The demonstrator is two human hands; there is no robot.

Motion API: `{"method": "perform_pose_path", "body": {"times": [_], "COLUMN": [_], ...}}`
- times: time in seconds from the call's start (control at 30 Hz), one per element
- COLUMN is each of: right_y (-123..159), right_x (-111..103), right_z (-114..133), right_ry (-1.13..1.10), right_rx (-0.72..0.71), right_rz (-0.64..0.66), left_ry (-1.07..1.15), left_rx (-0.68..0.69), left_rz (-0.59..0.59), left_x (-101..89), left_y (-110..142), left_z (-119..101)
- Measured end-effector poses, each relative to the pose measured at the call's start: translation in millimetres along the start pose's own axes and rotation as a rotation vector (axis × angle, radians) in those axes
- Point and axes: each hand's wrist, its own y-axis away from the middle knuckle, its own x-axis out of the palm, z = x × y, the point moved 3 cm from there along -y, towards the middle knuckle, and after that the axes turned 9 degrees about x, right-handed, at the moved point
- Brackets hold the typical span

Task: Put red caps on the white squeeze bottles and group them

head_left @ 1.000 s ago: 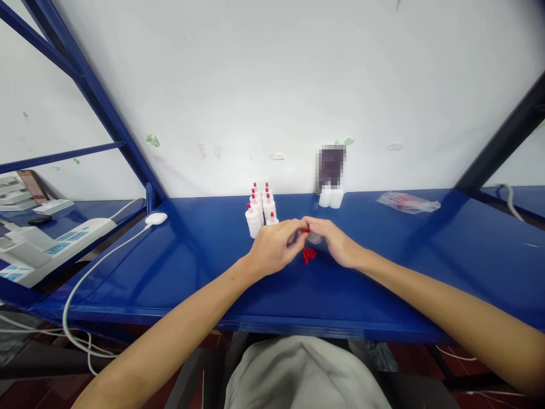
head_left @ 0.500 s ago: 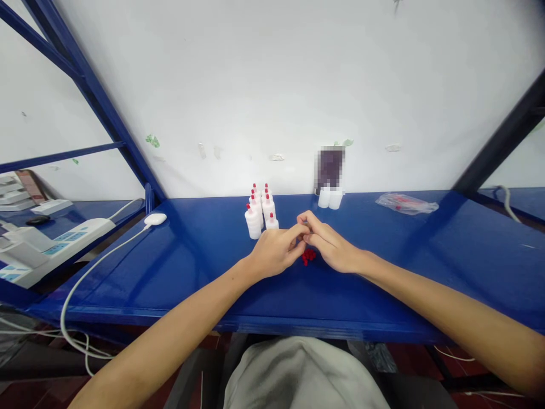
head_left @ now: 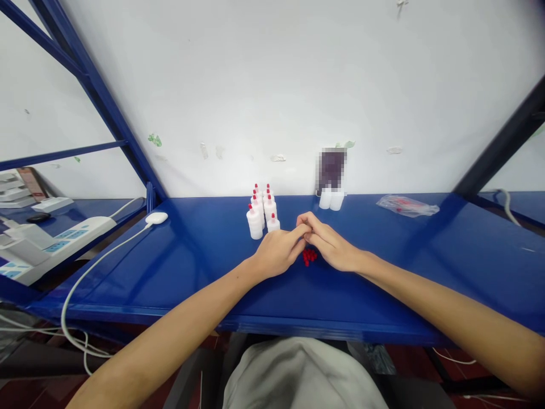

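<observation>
My left hand (head_left: pixel 281 248) and my right hand (head_left: pixel 330 243) meet above the blue table, fingers closed and pressed together at the tips. Whatever they pinch between them is hidden by the fingers. Just below the fingertips lies a small pile of red caps (head_left: pixel 309 257). Beyond my left hand stand several white squeeze bottles (head_left: pixel 255 223) with red-tipped nozzles, upright in two rows. The nearest bottle (head_left: pixel 273 224) of the right row is partly covered by my left hand.
Two white bottles (head_left: pixel 331 199) without red tips stand by the wall. To their right lies a clear plastic bag (head_left: pixel 407 205) with red pieces inside. A white puck-shaped device (head_left: pixel 156 218) with a cable sits on the table (head_left: pixel 191 278) at left, near a power strip (head_left: pixel 68 244).
The hands stay together in nearly the same place, with only slight finger movement. The whole view has shifted a little.
</observation>
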Motion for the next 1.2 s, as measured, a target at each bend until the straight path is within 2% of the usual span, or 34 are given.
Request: {"method": "perform_pose_path", "body": {"times": [0.13,0.23,0.33,0.4,0.5,0.63,0.9,1.07,1.2], "right_y": [-2,-4,-8,-10,-10,-10,-11,-12,-17], "right_x": [-7,-18,-32,-39,-47,-51,-62,-65,-82], "right_z": [-3,-12,-25,-32,-36,-39,-51,-60,-69], "right_ry": [-0.023,-0.050,-0.167,-0.259,-0.310,-0.356,-0.381,-0.283,-0.270], "right_rx": [-0.013,0.001,0.103,0.173,0.235,0.254,0.152,0.245,0.186], "right_rz": [-0.035,-0.165,-0.321,-0.396,-0.472,-0.522,-0.672,-0.720,-0.820], "left_ry": [0.032,0.054,0.051,0.059,0.051,0.028,-0.064,-0.099,-0.126], "left_rx": [-0.058,-0.155,-0.277,-0.350,-0.420,-0.460,-0.445,-0.452,-0.407], "left_rz": [-0.130,-0.323,-0.532,-0.606,-0.595,-0.474,-0.360,-0.340,-0.407], "left_x": [-7.7,-24.9,-46.5,-57.2,-63.2,-58.4,-50.6,-50.3,-52.1], "left_y": [-1,0,2,3,4,3,3,4,3], "left_z": [1,6,14,19,22,23,29,30,24]}}
